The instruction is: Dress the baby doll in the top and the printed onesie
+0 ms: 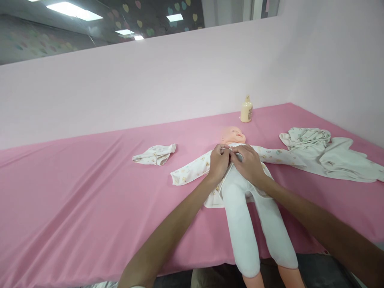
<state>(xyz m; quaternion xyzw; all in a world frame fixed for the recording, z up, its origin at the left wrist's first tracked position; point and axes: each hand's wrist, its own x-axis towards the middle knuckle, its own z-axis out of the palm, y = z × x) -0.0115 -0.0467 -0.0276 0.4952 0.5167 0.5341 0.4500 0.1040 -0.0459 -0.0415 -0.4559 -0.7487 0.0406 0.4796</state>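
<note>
While hands meet, bottle (246,110) behind doll (240,176), clothes (327,154) beside

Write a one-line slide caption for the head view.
Left hand and right hand pinch a printed shirt closed on a baby doll lying on a pink sheet.

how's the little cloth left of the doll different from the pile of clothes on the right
The small cloth is one crumpled piece lying apart from the doll; the pile is larger, with several folds spread wide, and reaches the doll's sleeve. The cloth lies nearer the left hand, the pile nearer the right hand. Both are pale printed fabric on the pink sheet.
</note>
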